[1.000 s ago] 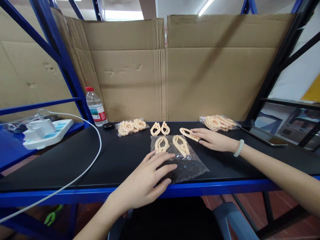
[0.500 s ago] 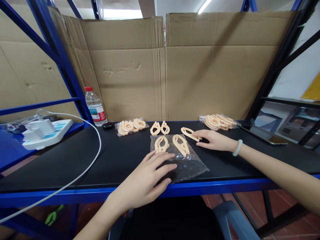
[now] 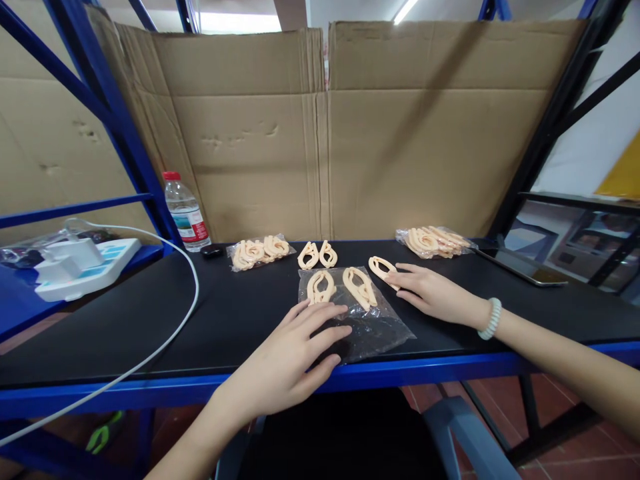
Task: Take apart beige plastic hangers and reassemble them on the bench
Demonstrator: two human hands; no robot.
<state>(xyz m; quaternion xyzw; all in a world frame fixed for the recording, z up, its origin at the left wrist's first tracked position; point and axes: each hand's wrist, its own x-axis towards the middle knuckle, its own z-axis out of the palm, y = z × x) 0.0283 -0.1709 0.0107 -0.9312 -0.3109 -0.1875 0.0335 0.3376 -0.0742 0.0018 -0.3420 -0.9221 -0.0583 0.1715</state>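
My left hand (image 3: 300,353) lies with spread fingers over the near left part of a clear plastic bag (image 3: 373,340), fingertips by a beige folding hanger (image 3: 321,288). Beside that one, a second folding hanger (image 3: 360,289) also lies on the bag area; whether they are inside it I cannot tell. To the right, my right hand (image 3: 430,292) grips the near end of another beige folding hanger (image 3: 380,267), which slants on the black tabletop. Its fingers cover that end. Behind the bag two more folded hangers (image 3: 318,255) lie side by side.
Bagged bundles of hangers lie at back left (image 3: 261,252) and back right (image 3: 434,241). A water bottle (image 3: 187,217) and a black object (image 3: 212,251) stand by the cardboard wall (image 3: 250,147). A white cable (image 3: 193,293) crosses the left side. A tablet-like device (image 3: 530,270) lies at right.
My right hand has drawn slightly nearer and to the right, and the hanger under its fingers has turned to a steeper slant. My left hand has stayed on the bag.
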